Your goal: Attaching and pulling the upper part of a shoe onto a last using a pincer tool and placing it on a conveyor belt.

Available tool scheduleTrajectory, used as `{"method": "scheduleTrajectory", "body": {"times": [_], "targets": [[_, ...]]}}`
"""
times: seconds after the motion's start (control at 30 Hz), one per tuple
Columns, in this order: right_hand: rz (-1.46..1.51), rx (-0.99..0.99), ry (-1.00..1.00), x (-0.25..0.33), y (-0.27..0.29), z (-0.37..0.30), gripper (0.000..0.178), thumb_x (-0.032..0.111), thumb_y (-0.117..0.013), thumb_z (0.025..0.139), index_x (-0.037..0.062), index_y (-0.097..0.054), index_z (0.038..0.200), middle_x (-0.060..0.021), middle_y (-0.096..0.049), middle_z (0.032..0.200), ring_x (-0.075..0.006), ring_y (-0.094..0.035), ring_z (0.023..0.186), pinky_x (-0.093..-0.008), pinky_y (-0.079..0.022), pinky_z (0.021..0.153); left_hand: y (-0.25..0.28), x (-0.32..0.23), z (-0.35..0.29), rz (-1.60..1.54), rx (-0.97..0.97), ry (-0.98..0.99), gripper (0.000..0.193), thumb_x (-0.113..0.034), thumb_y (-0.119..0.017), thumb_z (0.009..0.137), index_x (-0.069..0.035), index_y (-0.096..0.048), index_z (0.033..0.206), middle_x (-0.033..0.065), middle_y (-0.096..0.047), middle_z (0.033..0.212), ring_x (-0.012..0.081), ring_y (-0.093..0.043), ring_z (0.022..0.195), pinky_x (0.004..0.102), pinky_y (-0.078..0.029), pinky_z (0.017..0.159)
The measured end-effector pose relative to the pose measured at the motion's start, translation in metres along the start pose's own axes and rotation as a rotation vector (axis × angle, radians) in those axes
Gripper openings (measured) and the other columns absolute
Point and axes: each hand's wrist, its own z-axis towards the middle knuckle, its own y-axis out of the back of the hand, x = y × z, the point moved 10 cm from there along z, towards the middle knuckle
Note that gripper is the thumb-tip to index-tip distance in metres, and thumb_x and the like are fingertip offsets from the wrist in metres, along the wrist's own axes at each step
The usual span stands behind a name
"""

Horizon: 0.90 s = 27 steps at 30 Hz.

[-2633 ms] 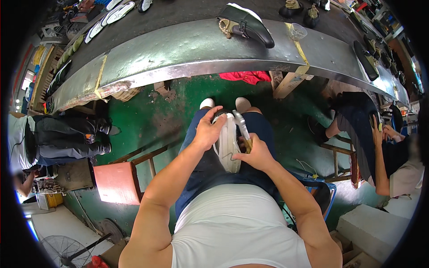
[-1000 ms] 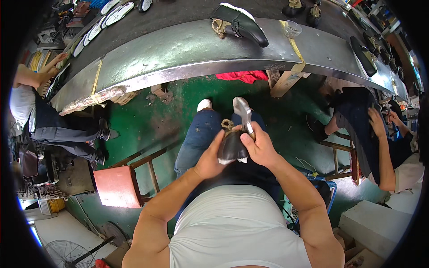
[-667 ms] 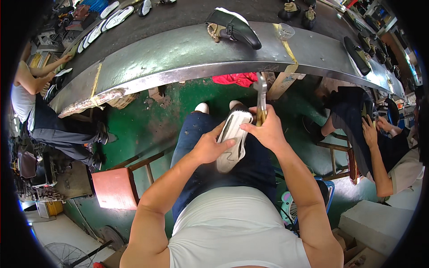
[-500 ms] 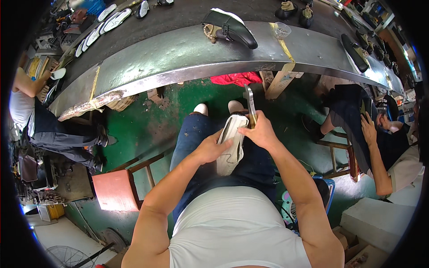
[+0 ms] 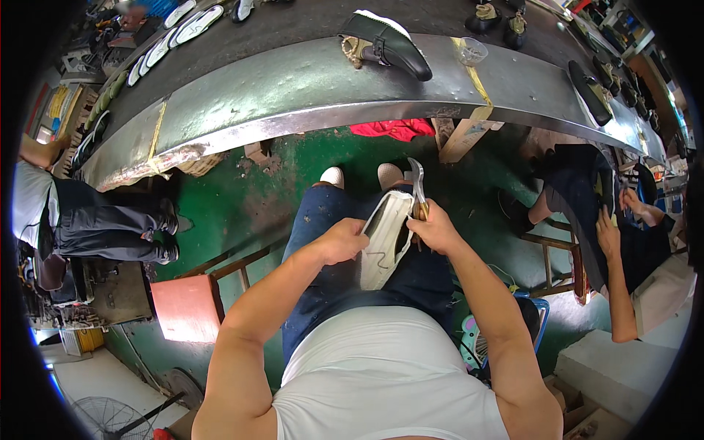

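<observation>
Between my knees rests an off-white shoe piece (image 5: 383, 253), pale underside up, with dark gaps along both long edges; its exact kind is hard to tell. My left hand (image 5: 345, 240) pinches its left edge between thumb and curled fingers. On the opposite edge lies the thumb of my right hand (image 5: 438, 229). The same right hand is closed round the handle of a silver metal tool (image 5: 418, 182) with a curved head, which points away from me beside the shoe piece's far end. The tool's lower part is hidden in my fingers.
A metal-edged workbench (image 5: 293, 92) curves across in front, carrying a black shoe (image 5: 389, 50) and a clear cup (image 5: 471, 51). White soles (image 5: 196, 26) line its far left. A pink-topped stool (image 5: 187, 308) stands left. Co-workers are at both sides, one seated at right (image 5: 609, 242).
My hands have moved apart, the left one outward, and the shoe piece's sides look spread wider. The metal tool has shifted slightly right and nearer. The left co-worker's arm has shifted.
</observation>
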Motion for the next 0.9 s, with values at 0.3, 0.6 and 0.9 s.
{"method": "scheduleTrajectory", "body": {"times": [0.3,0.6,0.9], "targets": [[0.06,-0.006,0.028,0.004,0.013,-0.026,0.022,0.012,-0.063,0.088,0.0014,-0.056,0.107,-0.0075,-0.063,0.086,-0.0172,-0.063,0.071,-0.0318,-0.054,0.065,-0.015,0.005,-0.013,-0.394,0.124,0.077,0.037,-0.006,-0.052,0.09,-0.004,-0.063,0.125,0.008,-0.066,0.113,0.0168,-0.063,0.101,0.0341,-0.053,0.084],[-0.934,0.308,0.365,0.067,-0.019,-0.1,0.028,0.016,-0.062,0.091,-0.0009,-0.058,0.112,-0.0166,-0.067,0.084,-0.0401,-0.066,0.082,-0.0456,-0.054,0.074,-0.033,0.006,-0.033,-0.177,-0.022,-0.217,0.079,-0.008,-0.075,0.085,-0.001,-0.033,0.151,0.01,-0.053,0.138,0.0174,-0.046,0.13,0.0333,-0.035,0.112],[-1.257,0.544,0.388,0.065,-0.058,-0.087,0.02,0.015,-0.064,0.089,-0.0013,-0.062,0.099,-0.0183,-0.066,0.093,-0.0392,-0.065,0.089,-0.0471,-0.053,0.078,-0.048,0.018,-0.028,-0.209,0.011,-0.252,0.096,-0.008,-0.077,0.083,-0.003,-0.016,0.157,0.0169,-0.044,0.148,0.025,-0.04,0.14,0.0352,-0.031,0.117]]}}
